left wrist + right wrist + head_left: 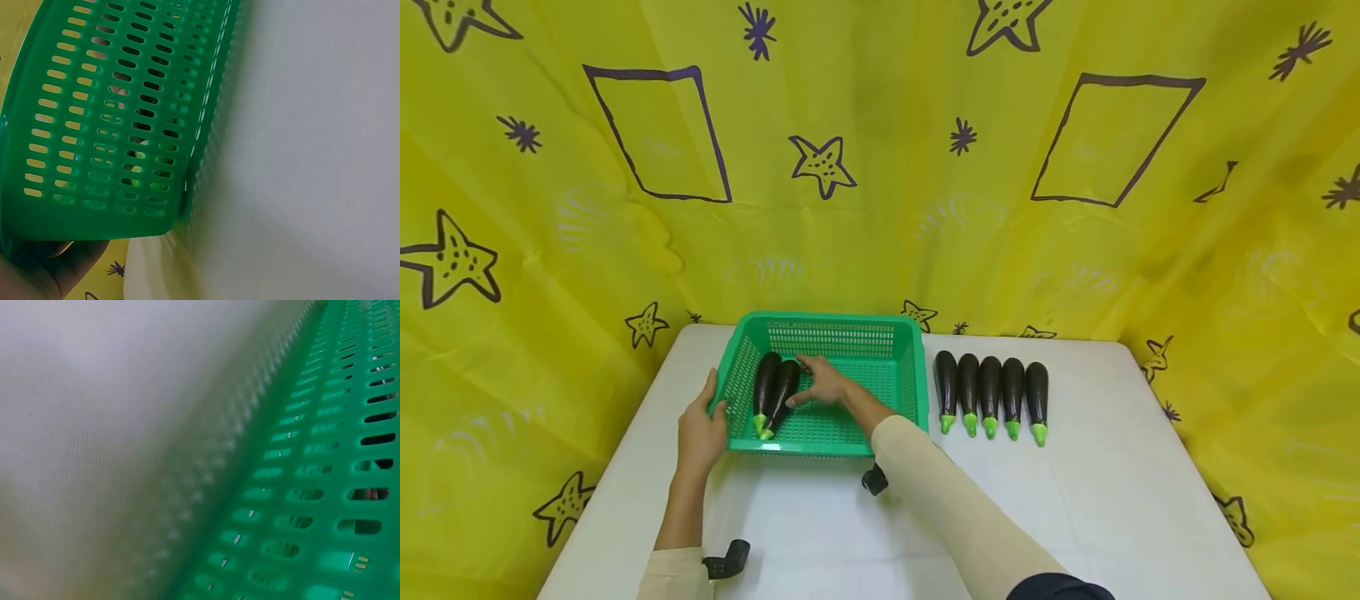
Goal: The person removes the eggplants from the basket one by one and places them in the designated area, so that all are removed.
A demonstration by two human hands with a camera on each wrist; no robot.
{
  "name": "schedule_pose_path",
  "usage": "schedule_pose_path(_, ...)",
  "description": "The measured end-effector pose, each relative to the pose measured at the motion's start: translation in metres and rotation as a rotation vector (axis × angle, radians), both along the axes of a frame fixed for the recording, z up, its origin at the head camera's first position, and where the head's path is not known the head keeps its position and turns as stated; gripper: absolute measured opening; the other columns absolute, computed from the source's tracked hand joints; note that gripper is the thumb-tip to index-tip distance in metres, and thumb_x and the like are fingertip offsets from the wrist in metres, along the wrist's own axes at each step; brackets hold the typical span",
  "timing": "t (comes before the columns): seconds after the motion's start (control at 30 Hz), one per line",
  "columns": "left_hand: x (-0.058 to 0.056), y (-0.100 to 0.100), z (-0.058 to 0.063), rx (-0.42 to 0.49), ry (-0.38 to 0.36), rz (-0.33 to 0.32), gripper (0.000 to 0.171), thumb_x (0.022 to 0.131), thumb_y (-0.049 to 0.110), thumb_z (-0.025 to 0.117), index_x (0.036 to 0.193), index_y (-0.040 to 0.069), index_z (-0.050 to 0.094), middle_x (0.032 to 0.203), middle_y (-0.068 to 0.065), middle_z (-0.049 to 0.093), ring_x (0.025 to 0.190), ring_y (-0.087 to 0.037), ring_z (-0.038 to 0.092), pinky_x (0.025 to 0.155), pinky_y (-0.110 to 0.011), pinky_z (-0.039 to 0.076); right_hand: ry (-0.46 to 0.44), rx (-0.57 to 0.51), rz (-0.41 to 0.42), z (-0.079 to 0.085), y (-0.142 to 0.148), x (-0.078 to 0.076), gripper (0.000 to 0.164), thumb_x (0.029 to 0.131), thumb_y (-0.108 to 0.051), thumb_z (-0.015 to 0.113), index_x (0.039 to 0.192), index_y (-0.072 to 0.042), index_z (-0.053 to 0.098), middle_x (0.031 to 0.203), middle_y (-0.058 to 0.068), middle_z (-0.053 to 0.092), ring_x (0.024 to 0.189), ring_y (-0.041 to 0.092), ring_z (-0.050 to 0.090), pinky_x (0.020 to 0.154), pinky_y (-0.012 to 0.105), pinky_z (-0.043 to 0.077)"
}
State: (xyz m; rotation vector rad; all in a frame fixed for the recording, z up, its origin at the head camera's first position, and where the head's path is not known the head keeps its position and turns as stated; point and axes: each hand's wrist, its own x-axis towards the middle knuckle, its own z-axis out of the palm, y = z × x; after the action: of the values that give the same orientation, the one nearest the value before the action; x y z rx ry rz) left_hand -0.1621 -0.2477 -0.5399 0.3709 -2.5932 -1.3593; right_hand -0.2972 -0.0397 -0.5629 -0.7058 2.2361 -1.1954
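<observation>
A green perforated plastic basket (842, 447) stands on the table. My left hand (702, 429) grips its left side at the rim; in the left wrist view part of that hand (37, 275) shows under the basket's end wall. Two dark eggplants with bright green stem ends lie side by side in the left part of the basket, a left eggplant (765, 385) and a right eggplant (783, 393). My right hand (827, 385) reaches inside, thumb and fingers spread apart, fingertips right at the right eggplant's side. The right wrist view shows mostly the basket wall (337, 462).
Right of the basket, several more eggplants (991, 392) lie in a row, stem ends toward me. All stand on a white-covered table (1112, 500). A yellow patterned curtain (880, 242) hangs behind and along both sides. Black camera mounts (727, 560) project from my wrists.
</observation>
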Motion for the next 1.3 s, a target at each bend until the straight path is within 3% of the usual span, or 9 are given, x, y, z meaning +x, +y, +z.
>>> schedule_pose_path(0.17, -0.0005, -0.0006, -0.0006, -0.015, 0.023, 0.007, 0.059, 0.109, 0.000, 0.044, 0.165, 0.002, 0.026, 0.161, -0.030, 0.032, 0.148, -0.051, 0.031, 0.118, -0.063, 0.030, 0.029, 0.025, -0.025, 0.0005, -0.0019, 0.0022, 0.088, 0.094, -0.023, 0.083, 0.164, -0.006, 0.033, 0.158, 0.021, 0.036, 0.146, 0.035, 0.038, 0.115, 0.047, 0.041)
schedule_pose_path(0.4, -0.0005, 0.0001, 0.0008, -0.014, 0.011, 0.004, 0.060, 0.109, -0.002, 0.047, 0.165, 0.003, 0.026, 0.161, -0.030, 0.033, 0.147, -0.051, 0.033, 0.117, -0.063, 0.031, -0.051, -0.125, -0.117, -0.0040, -0.0021, 0.0016, 0.078, 0.088, -0.004, 0.085, 0.154, 0.000, 0.043, 0.153, 0.020, 0.046, 0.142, 0.037, 0.044, 0.115, 0.044, 0.042)
schedule_pose_path(0.67, 0.0000, 0.0003, 0.0004, -0.011, 0.014, 0.003, 0.060, 0.109, -0.001, 0.046, 0.165, 0.003, 0.025, 0.161, -0.030, 0.033, 0.147, -0.051, 0.034, 0.117, -0.063, 0.032, -0.142, -0.254, -0.184, -0.0031, 0.0008, -0.0001, 0.066, 0.090, -0.003, 0.083, 0.145, -0.001, 0.047, 0.147, 0.019, 0.048, 0.137, 0.037, 0.048, 0.110, 0.047, 0.046)
schedule_pose_path(1.0, -0.0002, 0.0005, -0.0011, -0.010, 0.030, 0.008, 0.061, 0.108, -0.002, 0.046, 0.165, 0.002, 0.026, 0.160, -0.030, 0.034, 0.147, -0.051, 0.034, 0.117, -0.063, 0.032, -0.161, -0.328, -0.243, -0.0018, -0.0007, 0.0028, 0.065, 0.086, -0.003, 0.087, 0.141, -0.004, 0.052, 0.134, 0.016, 0.052, 0.116, 0.031, 0.059, 0.086, 0.039, 0.057)
schedule_pose_path(1.2, 0.0003, -0.0004, -0.0051, -0.009, 0.037, 0.012, 0.060, 0.109, -0.001, 0.045, 0.165, 0.003, 0.025, 0.161, -0.029, 0.034, 0.147, -0.050, 0.034, 0.117, -0.063, 0.033, -0.278, -0.453, -0.277, -0.0035, -0.0037, 0.0040, 0.065, 0.085, 0.009, 0.083, 0.140, -0.002, 0.050, 0.131, 0.018, 0.050, 0.105, 0.029, 0.063, 0.086, 0.038, 0.061)
schedule_pose_path(1.3, 0.0001, -0.0004, -0.0056, -0.003, 0.036, 0.011, 0.060, 0.109, -0.001, 0.044, 0.166, 0.004, 0.024, 0.161, -0.029, 0.033, 0.147, -0.050, 0.034, 0.117, -0.063, 0.033, -0.280, -0.479, -0.292, -0.0035, -0.0043, 0.0030, 0.066, 0.086, 0.010, 0.081, 0.142, -0.003, 0.050, 0.131, 0.020, 0.051, 0.104, 0.029, 0.065, 0.086, 0.039, 0.061)
